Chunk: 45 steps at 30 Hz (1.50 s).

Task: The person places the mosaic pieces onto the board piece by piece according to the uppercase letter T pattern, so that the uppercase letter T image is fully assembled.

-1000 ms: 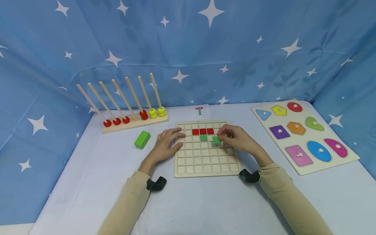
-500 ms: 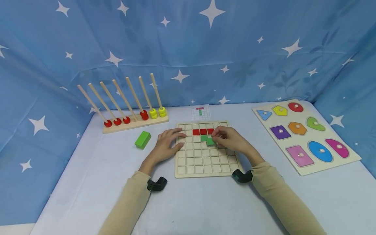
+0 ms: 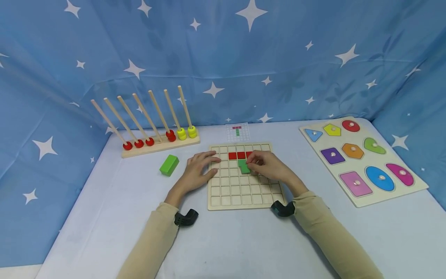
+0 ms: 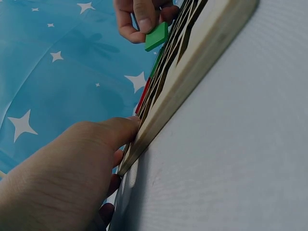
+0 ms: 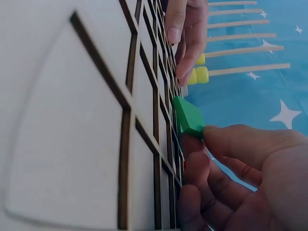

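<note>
My right hand [image 3: 271, 166] pinches a green square tile [image 3: 245, 170] between thumb and fingertips, over the middle of a wooden grid board [image 3: 225, 190]. In the right wrist view the held tile [image 5: 189, 117] is tilted, close to the grid. A second green tile [image 3: 241, 162] lies in a cell just behind it, partly overlapped in the head view. Behind that is a row of red tiles [image 3: 232, 155], its right end partly covered by my fingers. My left hand [image 3: 197, 170] rests at the board's left edge, fingers spread, with the thumb [image 4: 127, 129] touching the rim.
A small card [image 3: 244, 134] printed with a red and green T pattern lies behind the board. At the back left stands a peg abacus [image 3: 160, 146] with red and yellow beads. A green block [image 3: 169, 165] lies left, and a knobbed shape puzzle [image 3: 334, 163] lies right.
My right hand has carried the green tile left and slightly nearer, from the board's right part to just in front of the placed green tile. My left hand has stayed in place.
</note>
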Motion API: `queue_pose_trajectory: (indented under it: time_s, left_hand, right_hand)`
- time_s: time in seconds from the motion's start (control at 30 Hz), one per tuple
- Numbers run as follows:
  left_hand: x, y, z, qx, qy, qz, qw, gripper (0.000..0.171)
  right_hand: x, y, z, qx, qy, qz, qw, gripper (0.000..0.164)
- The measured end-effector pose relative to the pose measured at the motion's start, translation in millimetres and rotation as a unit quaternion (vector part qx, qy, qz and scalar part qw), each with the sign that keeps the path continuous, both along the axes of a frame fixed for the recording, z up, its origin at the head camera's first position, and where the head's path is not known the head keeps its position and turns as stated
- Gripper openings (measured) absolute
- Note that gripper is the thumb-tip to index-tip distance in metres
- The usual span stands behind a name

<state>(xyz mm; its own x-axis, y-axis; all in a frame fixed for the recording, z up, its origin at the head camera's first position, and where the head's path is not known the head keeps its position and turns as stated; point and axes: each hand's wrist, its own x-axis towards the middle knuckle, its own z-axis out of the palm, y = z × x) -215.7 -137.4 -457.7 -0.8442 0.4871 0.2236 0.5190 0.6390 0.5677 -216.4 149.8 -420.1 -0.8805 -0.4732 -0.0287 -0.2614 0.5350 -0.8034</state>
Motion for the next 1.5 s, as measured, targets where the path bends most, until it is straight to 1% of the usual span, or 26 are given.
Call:
queue_pose_trajectory:
  time_s: [0.13,0.27,0.5,0.67,0.77,1.0,1.07,1.3,1.37,1.5]
  left_hand:
    - [-0.4,0.0,-0.1,0.001,0.005,0.0,1.0,0.031]
    - [-0.1,0.0,-0.3,0.003,0.007,-0.002,1.0,0.031]
    - [0.4,0.1,0.2,0.003,0.007,0.0,1.0,0.031]
    - [1.5,1.3,-1.0,-0.002,0.001,-0.002,1.0,0.031]
    - [2.3,0.5,-0.6,-0.004,0.0,-0.002,1.0,0.031]
    - [0.7,0.7,0.8,0.006,0.001,-0.006,1.0,0.032]
    - [-0.9,-0.6,1.8,0.008,0.002,-0.007,0.9999,0.032]
    - [-5.4,-1.2,1.6,0.005,0.013,-0.001,0.9999,0.031]
    - [-4.0,-1.2,1.4,0.005,0.012,-0.002,0.9999,0.031]
    - [-0.7,-1.6,1.4,0.003,0.011,-0.006,0.9999,0.031]
  right_hand:
    - [2.0,-3.2,1.1,0.002,0.017,0.007,1.0,0.008]
    - [4.6,-6.0,0.8,0.018,0.035,0.011,0.999,0.008]
    - [8.5,-10.7,0.7,0.032,0.034,0.004,0.999,0.007]
    - [12.0,-11.7,-1.7,0.061,0.052,-0.005,0.997,0.005]
    - [12.4,-13.3,-1.6,0.074,0.06,-0.003,0.995,0.007]
    - [11.5,-12.9,0.5,0.076,0.062,-0.003,0.995,0.009]
    - [9.2,-13.2,1.7,0.075,0.06,0.004,0.995,0.01]
    - [2.0,-2.2,6.0,0.052,0.065,0.043,0.996,0.012]
    - [1.0,4.3,7.4,0.047,0.063,0.051,0.996,0.014]
    - [-2.0,21.7,10.8,0.057,0.049,0.049,0.996,0.015]
